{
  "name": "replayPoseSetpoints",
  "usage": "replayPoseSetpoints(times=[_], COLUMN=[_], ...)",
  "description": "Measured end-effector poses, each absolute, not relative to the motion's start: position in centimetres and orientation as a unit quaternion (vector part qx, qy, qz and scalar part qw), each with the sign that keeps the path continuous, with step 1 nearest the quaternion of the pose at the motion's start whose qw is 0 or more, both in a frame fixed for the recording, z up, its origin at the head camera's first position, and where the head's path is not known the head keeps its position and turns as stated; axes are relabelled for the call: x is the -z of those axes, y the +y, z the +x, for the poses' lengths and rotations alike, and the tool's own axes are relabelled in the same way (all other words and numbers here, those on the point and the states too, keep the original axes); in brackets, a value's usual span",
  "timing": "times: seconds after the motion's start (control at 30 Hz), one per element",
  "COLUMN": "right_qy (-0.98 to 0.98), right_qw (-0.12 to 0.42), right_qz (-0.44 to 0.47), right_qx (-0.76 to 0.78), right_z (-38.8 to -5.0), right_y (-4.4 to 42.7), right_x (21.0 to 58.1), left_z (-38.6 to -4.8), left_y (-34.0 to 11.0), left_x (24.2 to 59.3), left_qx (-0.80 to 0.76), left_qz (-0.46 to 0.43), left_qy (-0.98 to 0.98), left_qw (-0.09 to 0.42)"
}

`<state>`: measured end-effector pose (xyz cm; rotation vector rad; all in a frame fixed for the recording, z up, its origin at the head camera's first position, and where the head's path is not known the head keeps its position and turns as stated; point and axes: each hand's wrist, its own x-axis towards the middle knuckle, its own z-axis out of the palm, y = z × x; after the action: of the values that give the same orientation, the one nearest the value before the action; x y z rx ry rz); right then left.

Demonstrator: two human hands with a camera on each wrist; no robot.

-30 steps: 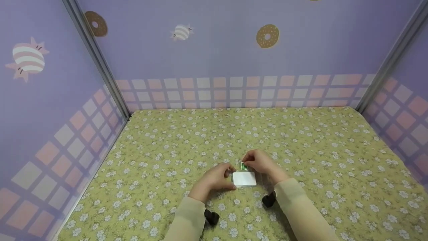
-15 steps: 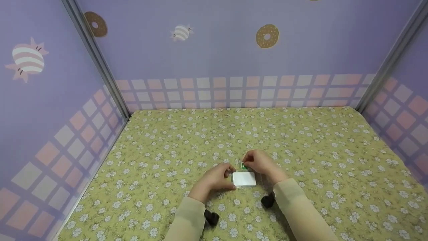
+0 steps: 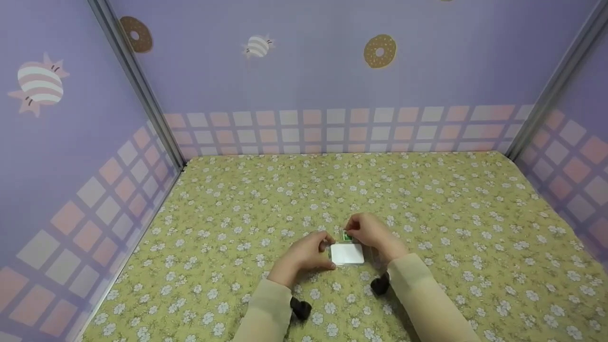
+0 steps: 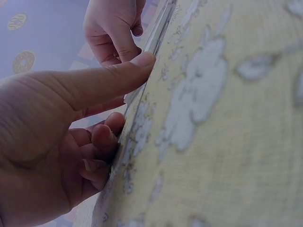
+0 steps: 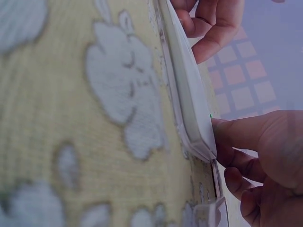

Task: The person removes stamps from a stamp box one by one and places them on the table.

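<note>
A white rectangular block, which looks like a stack of blank cards (image 3: 347,253), lies in a shallow clear plastic case (image 5: 176,101) on the cloth. My left hand (image 3: 306,251) holds the case's left side, thumb at the near corner and fingers at the far corner. Just beyond the white block, my right hand (image 3: 373,232) pinches a small green-and-white card-like piece (image 3: 347,236), largely covered by the fingers. In the right wrist view only a speck of green shows by the right thumb. A clear plastic flap (image 5: 210,213) extends past the block's right side.
A yellow-green flowered cloth (image 3: 237,199) covers the table. Purple walls (image 3: 304,71) with a pink-and-white checked band enclose the back and both sides, with grey metal posts (image 3: 137,85) at the corners. Black wrist cameras (image 3: 301,308) hang below both sleeves.
My right hand has shifted very slightly right with the green piece. The left hand, the case and the white stack stay where they were.
</note>
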<state>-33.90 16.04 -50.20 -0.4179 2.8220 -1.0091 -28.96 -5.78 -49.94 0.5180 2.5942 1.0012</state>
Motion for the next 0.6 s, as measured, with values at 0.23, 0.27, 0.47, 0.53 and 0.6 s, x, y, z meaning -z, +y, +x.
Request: replayPoseSetpoints(times=[0.23,0.27,0.47,0.53,0.6], right_qy=[0.932,0.932,0.932,0.932,0.933], right_qw=[0.055,0.056,0.062,0.063,0.06], right_qz=[-0.135,-0.133,-0.123,-0.124,-0.128], right_qx=[0.331,0.331,0.334,0.333,0.331], right_z=[-33.9,-33.91,-33.95,-33.95,-33.96], right_y=[16.0,15.99,15.95,15.93,15.94], right_x=[50.21,50.21,50.28,50.29,50.31], left_z=[-28.96,-28.97,-28.94,-28.93,-28.96], left_y=[-5.76,-5.76,-5.76,-5.78,-5.8], left_x=[50.0,50.01,50.02,50.05,50.06], left_qx=[-0.347,-0.347,-0.357,-0.361,-0.358], left_qz=[0.18,0.18,0.178,0.177,0.18], left_qy=[0.907,0.907,0.903,0.902,0.902], left_qw=[0.156,0.156,0.159,0.161,0.159])
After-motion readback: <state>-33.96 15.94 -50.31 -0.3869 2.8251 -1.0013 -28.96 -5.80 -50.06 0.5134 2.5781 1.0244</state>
